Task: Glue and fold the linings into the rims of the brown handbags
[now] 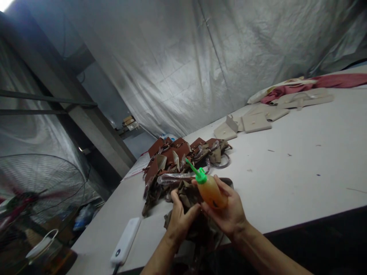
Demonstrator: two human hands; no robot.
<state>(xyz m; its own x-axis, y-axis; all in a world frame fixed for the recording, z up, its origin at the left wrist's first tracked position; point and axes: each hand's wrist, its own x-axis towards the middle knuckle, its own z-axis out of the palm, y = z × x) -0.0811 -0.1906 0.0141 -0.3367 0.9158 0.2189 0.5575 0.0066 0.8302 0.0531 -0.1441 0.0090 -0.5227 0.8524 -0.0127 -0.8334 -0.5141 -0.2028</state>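
My right hand (pixel 231 214) is wrapped round a squeeze bottle (pixel 213 193) of amber liquid with a green nozzle cap, tilted so its tip points up and to the left. My left hand (pixel 183 217) grips crumpled dark olive-brown fabric (pixel 187 194), which seems to belong to a bag partly hidden under both hands. Just beyond, a pile of brown and olive bags (pixel 172 156) lies on the white table (pixel 275 179). Some of their handles are wrapped in clear plastic.
A white power bank or similar device (pixel 126 238) with a cable lies near the left edge. Beige flat pieces (pixel 255 122) and red cloth (pixel 338 81) lie along the back. A fan (pixel 31 194) and a lidded container (pixel 46 252) stand left of the table.
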